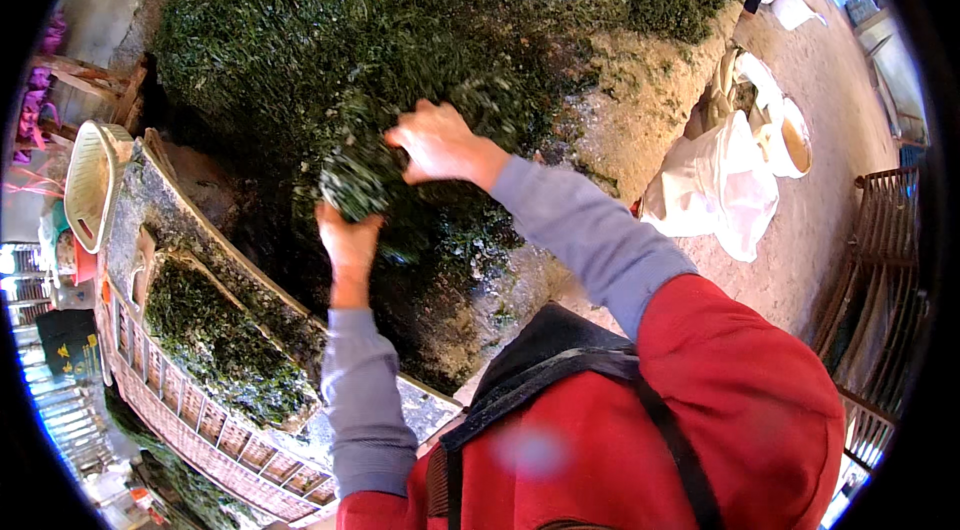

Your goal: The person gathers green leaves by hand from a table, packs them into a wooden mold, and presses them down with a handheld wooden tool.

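A: Report hand state.
B: Left hand point(348, 238): gripping near end of green clump point(350, 180). Right hand point(437, 142): fingers half-curled beside clump; firmness of hold unclear because of blur.
A: State clump location.
B: Over green heap point(300, 20), between hands.
A: Identify likely faults.
B: May partly scatter onto heap if supported at near end only; may tear if pulled too sharply.

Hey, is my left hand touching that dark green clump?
Touching. The head view shows the left hand against the lower edge of the green clump, no gap between.
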